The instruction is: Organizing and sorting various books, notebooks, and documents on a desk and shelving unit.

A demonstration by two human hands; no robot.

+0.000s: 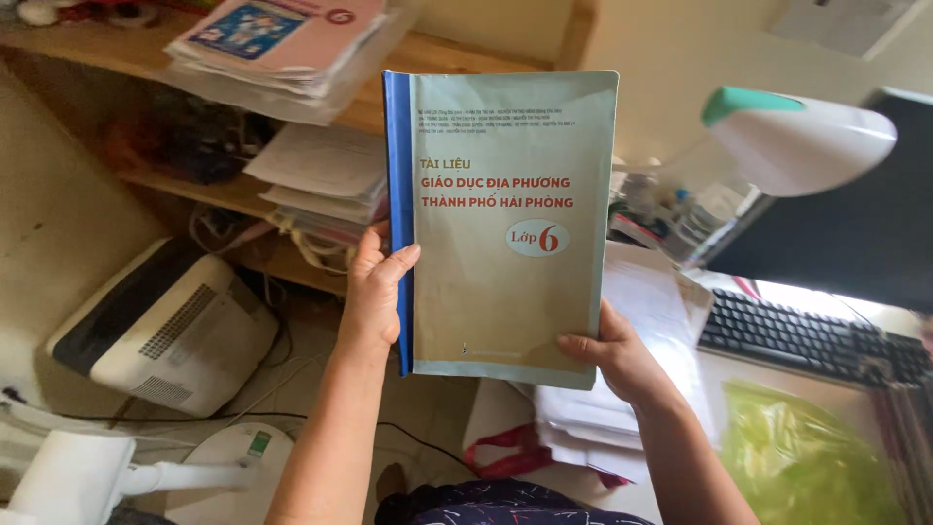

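I hold a thin pale grey-green book (501,146) with a blue spine upright in front of me, its cover with red lettering facing me. My left hand (374,292) grips the blue spine edge about halfway down, thumb on the cover. My right hand (607,350) holds the lower right corner, thumb across the front.
Wooden shelves (428,53) at the upper left carry stacks of papers and a pink booklet (282,34). A white lamp head (797,141) and a dark monitor (855,233) stand right, above a black keyboard (807,335). Loose papers (641,301), a green bag (807,457) and a white appliance (165,331) lie below.
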